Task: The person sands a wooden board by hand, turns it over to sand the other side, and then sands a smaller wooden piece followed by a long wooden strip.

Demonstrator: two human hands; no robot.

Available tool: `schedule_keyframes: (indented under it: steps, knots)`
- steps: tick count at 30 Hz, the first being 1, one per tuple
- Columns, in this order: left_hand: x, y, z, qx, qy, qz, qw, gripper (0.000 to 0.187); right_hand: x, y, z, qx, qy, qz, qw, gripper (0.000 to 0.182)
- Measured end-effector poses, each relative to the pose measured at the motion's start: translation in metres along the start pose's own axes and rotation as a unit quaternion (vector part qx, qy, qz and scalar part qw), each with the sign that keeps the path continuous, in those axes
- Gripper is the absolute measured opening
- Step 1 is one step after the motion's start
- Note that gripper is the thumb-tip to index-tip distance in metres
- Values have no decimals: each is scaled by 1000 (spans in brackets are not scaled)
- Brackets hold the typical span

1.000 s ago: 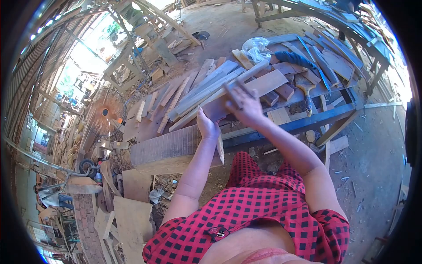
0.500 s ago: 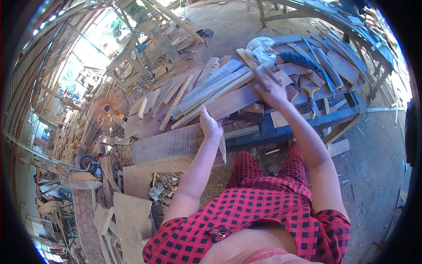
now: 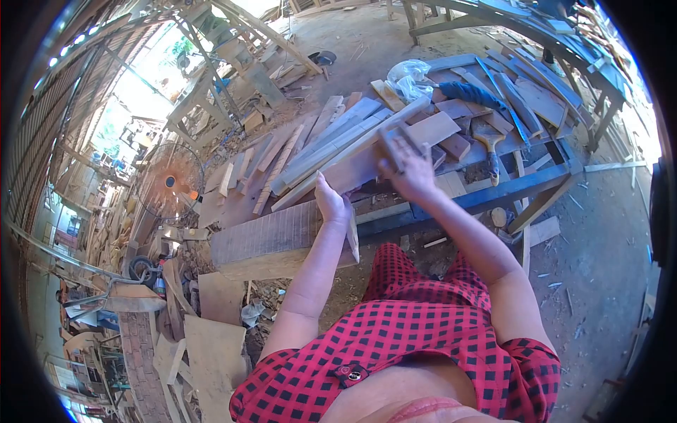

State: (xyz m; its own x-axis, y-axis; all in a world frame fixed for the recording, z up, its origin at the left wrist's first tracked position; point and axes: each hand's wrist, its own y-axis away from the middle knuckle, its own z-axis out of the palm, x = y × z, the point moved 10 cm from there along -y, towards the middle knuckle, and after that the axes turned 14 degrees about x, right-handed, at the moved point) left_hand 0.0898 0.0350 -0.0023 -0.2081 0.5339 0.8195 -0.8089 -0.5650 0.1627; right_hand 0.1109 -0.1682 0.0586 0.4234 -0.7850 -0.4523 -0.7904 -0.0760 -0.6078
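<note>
My left hand (image 3: 333,202) is closed on the lower left end of a brown wooden board (image 3: 352,169), its thumb up along the edge and its fingers partly hidden beneath. The board slants up to the right over the stacked timber. My right hand (image 3: 412,171) grips a dark flat block (image 3: 393,149), which lies against the board's upper face; the block is slightly blurred. Just below my left hand is a thick timber beam (image 3: 271,229) with a ribbed grey top. Behind the board lie long pale strips of wood (image 3: 331,148).
A blue-edged bench (image 3: 486,197) carries many boards, a paintbrush (image 3: 490,144), a clear plastic bag (image 3: 410,79) and a dark blue cloth roll (image 3: 471,94). To the left stands a round wire-caged fan (image 3: 171,182). Wood scraps (image 3: 218,299) litter the floor; another bench (image 3: 458,22) stands at the far right.
My right hand and the block have moved down and left along the board, towards my left hand. More of the board's far end shows. My left hand keeps its grip.
</note>
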Motion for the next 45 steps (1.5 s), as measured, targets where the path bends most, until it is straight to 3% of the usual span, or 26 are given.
schedule_keyframes:
  steps: [4, 6, 7, 9, 11, 14, 17, 18, 21, 24, 26, 31, 32, 34, 37, 42, 45]
  knots:
    - [-8, -16, -11, -21, 37, 11, 999, 47, -85, 35, -6, -24, -129, -131, 983, 65]
    - [-25, -14, -4, -65, 79, -117, 988, 48, -95, 45, -7, -32, -149, -153, 976, 65]
    - [-24, -11, -1, -66, 78, -116, 988, 48, -98, 49, -11, -18, -140, -184, 973, 64]
    - [-7, -7, -2, -26, 18, -14, 999, 49, -93, 51, -18, -4, -131, -215, 968, 63]
    - [-3, -5, 0, -20, 45, -10, 999, 49, -63, 42, -21, -11, -105, -193, 975, 64]
    - [-1, 0, 1, -11, -13, 0, 1000, 48, 1, 20, -33, 71, -28, -116, 990, 65]
    - [1, 1, -4, 22, 4, -4, 1000, 46, 93, -2, -17, 23, 81, 32, 996, 60]
    - [-2, -1, -3, 8, 1, -7, 1000, 46, 131, -5, -8, 66, 102, 69, 990, 57]
    - [-2, -3, -2, 0, -1, -5, 1000, 47, 139, -10, -30, 113, -4, 110, 987, 56]
    - [0, 0, -1, 13, 4, -3, 1000, 46, 137, 2, -9, 163, 33, 135, 977, 57]
    - [0, 0, -3, 21, 8, -4, 1000, 46, 74, 15, -22, 116, -25, 133, 984, 59]
    - [4, 8, 3, 22, -12, -6, 1000, 49, -59, 45, -32, 88, -145, -89, 982, 67]
    - [4, 7, 1, 22, -12, -5, 1000, 49, -75, 52, -26, 44, -156, -111, 980, 67]
    - [0, 7, 8, -29, 36, -33, 998, 50, -87, 61, -18, 1, -169, -135, 976, 66]
    - [5, 5, 7, -30, 45, 7, 999, 49, -91, 62, -26, -2, -129, -261, 957, 65]
    - [-5, -5, -3, -1, -5, -10, 1000, 48, 3, 18, -28, 64, -30, -113, 991, 62]
    - [-3, -4, -6, 22, 19, -8, 1000, 46, 86, -11, -16, 18, 56, 34, 998, 60]
